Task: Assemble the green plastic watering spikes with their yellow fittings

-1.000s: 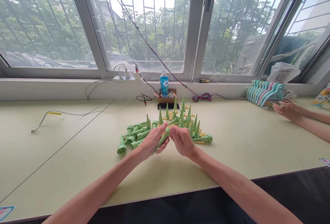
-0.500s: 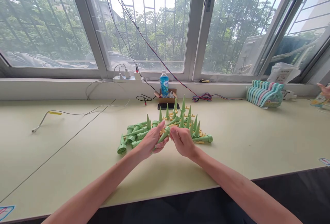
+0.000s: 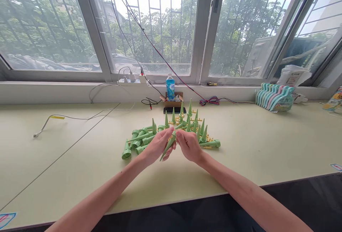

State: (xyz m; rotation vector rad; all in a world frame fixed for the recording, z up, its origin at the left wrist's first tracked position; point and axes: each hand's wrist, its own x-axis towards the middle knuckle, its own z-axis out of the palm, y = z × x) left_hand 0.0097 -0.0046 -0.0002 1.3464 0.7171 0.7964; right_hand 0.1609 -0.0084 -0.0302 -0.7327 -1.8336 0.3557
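My left hand is closed around a green plastic watering spike, its narrow tip slanting down toward me. Right beside the spike's wide end is my right hand, with thumb and curled fingers pressed together. What lies inside that pinch is hidden. Behind both hands spreads a pile of similar green watering spikes, several standing with their points up and others lying flat. Small yellow plastic pieces are scattered among them on the right side.
On the pale table, a dark phone lies in front of a small cardboard box and a blue-liquid bottle. Coiled cable and pastel hangers stand farther right. A white cable crosses the left side.
The spike in my left hand has turned so that more of its length and tip show, and my left thumb has shifted toward my right hand. Another person's hand at the far right has left view.
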